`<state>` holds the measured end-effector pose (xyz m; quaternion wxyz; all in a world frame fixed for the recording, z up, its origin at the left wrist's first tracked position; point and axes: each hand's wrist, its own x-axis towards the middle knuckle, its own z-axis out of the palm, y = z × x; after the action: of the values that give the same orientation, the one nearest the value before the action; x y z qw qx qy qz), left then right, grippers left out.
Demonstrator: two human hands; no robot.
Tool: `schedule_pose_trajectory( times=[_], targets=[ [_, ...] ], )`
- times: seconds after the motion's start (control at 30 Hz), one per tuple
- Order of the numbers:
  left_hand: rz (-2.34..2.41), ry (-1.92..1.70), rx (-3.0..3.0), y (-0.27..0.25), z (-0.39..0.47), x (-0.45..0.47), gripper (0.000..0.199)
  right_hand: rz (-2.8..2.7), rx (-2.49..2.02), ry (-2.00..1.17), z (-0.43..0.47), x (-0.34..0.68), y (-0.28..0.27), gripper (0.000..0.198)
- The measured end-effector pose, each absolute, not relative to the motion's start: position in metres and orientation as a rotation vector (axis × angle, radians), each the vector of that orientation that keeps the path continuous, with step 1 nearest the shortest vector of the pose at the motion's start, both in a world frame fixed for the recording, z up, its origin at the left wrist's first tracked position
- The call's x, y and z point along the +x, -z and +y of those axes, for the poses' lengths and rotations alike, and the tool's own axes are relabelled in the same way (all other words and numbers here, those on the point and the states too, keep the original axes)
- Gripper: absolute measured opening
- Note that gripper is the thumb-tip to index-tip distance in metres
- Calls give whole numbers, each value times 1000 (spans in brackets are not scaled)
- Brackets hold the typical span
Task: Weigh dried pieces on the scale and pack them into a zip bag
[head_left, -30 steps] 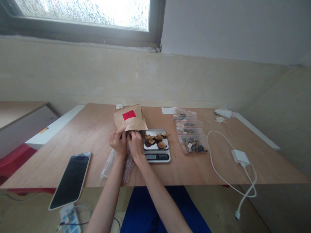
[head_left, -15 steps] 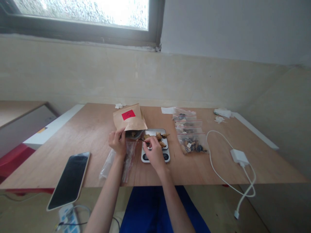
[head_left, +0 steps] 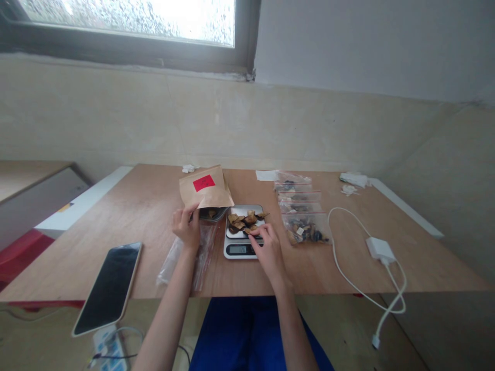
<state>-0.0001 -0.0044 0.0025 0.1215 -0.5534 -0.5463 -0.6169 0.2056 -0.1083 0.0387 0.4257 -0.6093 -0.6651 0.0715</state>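
indoors, wooden table (head_left: 147,206) meets beige wall (head_left: 116,123) under a window (head_left: 135,15)

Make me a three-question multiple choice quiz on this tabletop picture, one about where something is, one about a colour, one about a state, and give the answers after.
1. Where does the phone lie?
A. at the table's near left edge
B. on the scale
C. beside the white charger

2. What colour is the label on the paper bag?
A. blue
B. red
C. green

3. How is the scale right now?
A. bare
B. loaded with dried pieces
C. covered by a bag

Answers: 1 A, it overhangs the near left edge of the table. 2 B, the sticker is red. 3 B, brown pieces sit on its tray, where the right hand touches them while the left hand holds the bag's mouth.
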Motion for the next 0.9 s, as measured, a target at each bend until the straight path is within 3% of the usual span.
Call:
schedule_pose_trajectory(
  times=[0.17, 0.33, 0.57, 0.73, 0.9],
  targets=[
    [-1633, 1781, -1620, -3, -5, 0, 25, -1718, -1621, 16, -106, 199, -32, 10],
    [-1618, 1766, -1609, -4, -5, 0, 25, -1733, -1665, 19, -106, 199, -32, 14],
    [-1639, 1764, -1616, -2, -4, 0, 25, -1632, -1464, -218, -112, 178, -51, 23],
    [-1631, 1764, -1629, -1, -5, -1, 26, -1851, -1222, -454, -92, 135, -56, 38],
    [-1667, 1762, -1607, 1, -4, -3, 27, -2066, -1293, -515, -52, 94, -47, 42]
  ],
)
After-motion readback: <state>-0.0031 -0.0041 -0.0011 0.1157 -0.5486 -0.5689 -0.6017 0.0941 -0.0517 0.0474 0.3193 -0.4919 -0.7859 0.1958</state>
